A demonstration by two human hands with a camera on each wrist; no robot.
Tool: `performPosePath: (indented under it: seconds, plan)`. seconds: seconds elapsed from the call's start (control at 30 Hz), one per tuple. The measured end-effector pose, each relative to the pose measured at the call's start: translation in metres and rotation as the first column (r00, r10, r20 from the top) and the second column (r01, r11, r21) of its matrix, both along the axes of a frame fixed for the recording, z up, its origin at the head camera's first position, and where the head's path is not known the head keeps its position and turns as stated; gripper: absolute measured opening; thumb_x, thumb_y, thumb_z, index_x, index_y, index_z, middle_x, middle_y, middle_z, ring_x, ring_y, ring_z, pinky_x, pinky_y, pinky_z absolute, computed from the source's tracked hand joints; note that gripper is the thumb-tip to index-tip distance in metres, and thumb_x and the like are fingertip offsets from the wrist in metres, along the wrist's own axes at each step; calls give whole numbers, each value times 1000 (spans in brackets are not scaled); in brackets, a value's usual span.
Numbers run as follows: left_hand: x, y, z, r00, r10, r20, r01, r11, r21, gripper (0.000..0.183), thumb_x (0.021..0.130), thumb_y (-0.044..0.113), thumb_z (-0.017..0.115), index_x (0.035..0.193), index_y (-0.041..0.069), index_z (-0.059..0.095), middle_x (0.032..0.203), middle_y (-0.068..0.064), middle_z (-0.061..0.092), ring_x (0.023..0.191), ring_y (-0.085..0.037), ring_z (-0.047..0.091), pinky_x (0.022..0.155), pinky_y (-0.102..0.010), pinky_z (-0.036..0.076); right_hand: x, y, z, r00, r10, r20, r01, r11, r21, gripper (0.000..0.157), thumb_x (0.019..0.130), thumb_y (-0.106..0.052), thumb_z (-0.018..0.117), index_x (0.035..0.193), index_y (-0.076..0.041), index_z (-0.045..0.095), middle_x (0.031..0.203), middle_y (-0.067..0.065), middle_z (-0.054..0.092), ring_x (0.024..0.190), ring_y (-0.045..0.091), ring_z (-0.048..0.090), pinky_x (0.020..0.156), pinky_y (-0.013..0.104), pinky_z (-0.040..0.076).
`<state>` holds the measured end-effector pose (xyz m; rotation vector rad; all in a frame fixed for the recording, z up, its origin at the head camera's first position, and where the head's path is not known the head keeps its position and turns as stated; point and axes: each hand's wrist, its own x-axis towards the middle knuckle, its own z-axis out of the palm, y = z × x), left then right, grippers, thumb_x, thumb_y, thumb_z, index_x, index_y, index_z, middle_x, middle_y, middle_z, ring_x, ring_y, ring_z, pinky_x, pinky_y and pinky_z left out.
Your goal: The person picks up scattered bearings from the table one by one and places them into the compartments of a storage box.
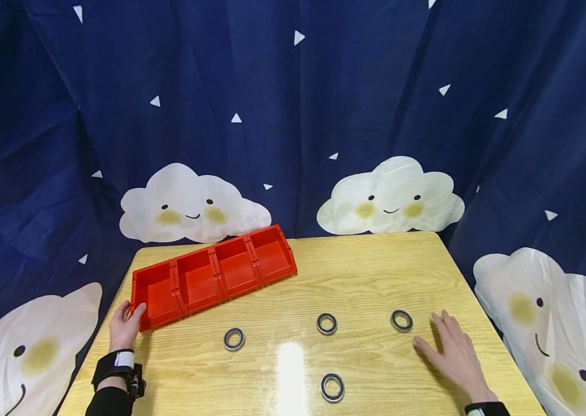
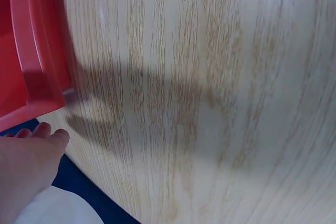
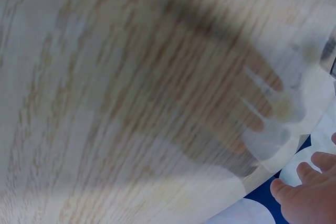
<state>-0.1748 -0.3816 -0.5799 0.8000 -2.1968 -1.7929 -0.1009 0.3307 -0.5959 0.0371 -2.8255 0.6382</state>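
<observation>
Left hand [image 1: 124,330] at red tray [image 1: 189,309] corner, can't tell if pinching; right hand [image 1: 454,355] spread beside rightmost bearing [image 1: 394,321]. Tray sits angled, far-left bench [image 1: 376,271]. One-corner tug could swing it into leftmost bearing [image 1: 226,340].

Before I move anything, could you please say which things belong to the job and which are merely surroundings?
Likely in the job:
red plastic four-compartment tray, at the left hand
four round black-and-silver rings

Likely just surroundings:
pale wood-grain table
navy fabric curtain with white clouds
</observation>
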Motion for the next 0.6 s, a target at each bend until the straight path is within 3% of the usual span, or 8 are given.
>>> performPosePath:
  seconds: [0.07,0.17,0.27,0.43,0.6]
  plan:
    - [1,4,7,1000,-11,24,12,999,-40,77,85,40,54,142,3,18,147,-21,17,136,-31,19,111,-35,21,0,0,0,1000,-1,2,1,1000,-3,74,79,-47,60,134,-3,37,139,28,29,127,47,25,91,65,22]
    - [5,14,26,997,-29,77,38,992,-119,68,89,33,47,140,-3,19,142,-29,22,131,-41,25,108,-47,23,1,-1,0,1000,-5,3,5,1000,-7,74,79,-47,60,133,-3,37,139,28,29,127,46,25,91,65,22]
    - [6,17,34,992,-38,121,56,988,-141,64,91,29,44,140,-4,18,141,-30,24,129,-41,27,107,-48,25,2,-1,0,1000,-6,7,6,1000,-8,74,79,-46,61,134,-4,37,139,28,29,127,46,25,91,65,22]
    - [8,18,35,990,-30,139,55,982,-182,62,90,24,46,139,-4,21,139,-32,25,129,-44,27,106,-49,25,2,-2,1,1000,-5,17,5,1000,-3,74,79,-47,59,134,-3,36,138,29,29,128,46,24,92,66,21]
    - [9,18,30,989,17,149,21,968,-249,62,87,31,52,137,1,32,133,-31,36,123,-43,38,100,-49,34,2,-3,0,999,-2,32,2,1000,-2,74,80,-48,58,134,-3,36,139,29,29,129,45,23,92,65,22]
